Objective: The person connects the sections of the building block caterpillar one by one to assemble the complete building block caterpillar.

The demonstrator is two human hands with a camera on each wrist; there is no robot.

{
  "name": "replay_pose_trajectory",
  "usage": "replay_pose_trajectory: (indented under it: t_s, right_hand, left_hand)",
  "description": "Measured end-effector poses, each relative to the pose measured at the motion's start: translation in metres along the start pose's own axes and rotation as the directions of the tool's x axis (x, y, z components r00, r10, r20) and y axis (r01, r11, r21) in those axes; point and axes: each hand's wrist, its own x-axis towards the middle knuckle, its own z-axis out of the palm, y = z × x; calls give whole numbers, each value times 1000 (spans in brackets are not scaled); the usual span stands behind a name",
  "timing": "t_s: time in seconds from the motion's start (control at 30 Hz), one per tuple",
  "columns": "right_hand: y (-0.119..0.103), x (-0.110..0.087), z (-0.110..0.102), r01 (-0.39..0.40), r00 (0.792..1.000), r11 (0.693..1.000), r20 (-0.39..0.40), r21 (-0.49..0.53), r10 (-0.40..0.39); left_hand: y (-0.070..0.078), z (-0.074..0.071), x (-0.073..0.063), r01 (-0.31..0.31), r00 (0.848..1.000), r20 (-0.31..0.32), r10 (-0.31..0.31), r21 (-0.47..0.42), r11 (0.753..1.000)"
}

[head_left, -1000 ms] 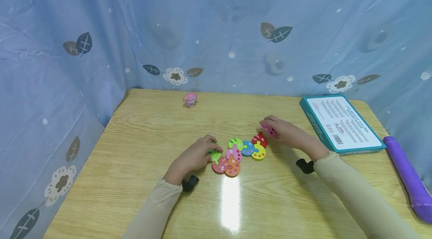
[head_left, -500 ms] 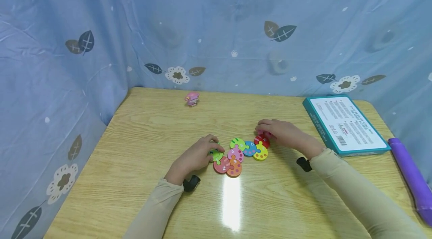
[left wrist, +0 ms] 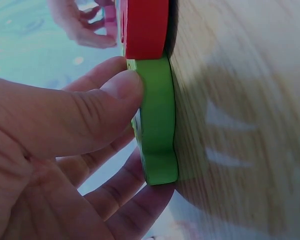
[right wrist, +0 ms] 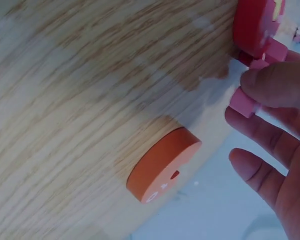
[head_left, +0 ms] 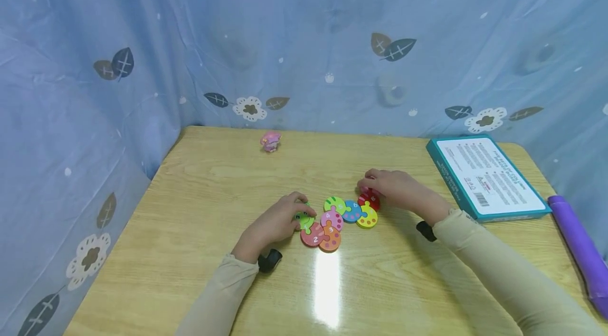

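A chain of numbered caterpillar puzzle pieces runs across the middle of the table. At its left end is the green head piece (head_left: 302, 221), and my left hand (head_left: 274, 224) pinches it between thumb and fingers. The brick-red piece (head_left: 311, 237) marked 2 joins it. At the right end lies the red piece (head_left: 372, 200) marked 8, above the yellow one (head_left: 368, 219). My right hand (head_left: 396, 188) holds a pink puzzle piece (right wrist: 244, 102) close against the red piece's edge; in the head view the fingers mostly hide it.
Near my right hand an orange piece (right wrist: 162, 165) lies apart on the table, hidden in the head view. A small pink figurine (head_left: 271, 141) stands at the back. To the right are a teal-edged box (head_left: 489, 178) and a purple tube (head_left: 577, 251). Blue curtain surrounds the table.
My right hand has brought the pink piece left and down to the red piece's edge. My left hand has stayed on the green head piece.
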Motion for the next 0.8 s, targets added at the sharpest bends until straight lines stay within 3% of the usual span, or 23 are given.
replay_pose_trajectory:
  t_s: [0.43, 0.63, 0.8]
  right_hand:
    - [3, -6, 8, 71, 993, 996, -87, -58, -75]
    - [4, -7, 11, 16, 999, 999, -50, -37, -18]
    - [10, -12, 4, -90, 995, 991, -34, 96, 94]
  left_hand:
    - [0, 4, -2, -18, 1000, -16, 19, 17, 1000]
    - [0, 3, -2, -46, 998, -33, 47, 23, 999]
    - [0, 3, -2, -46, 998, -33, 46, 23, 999]
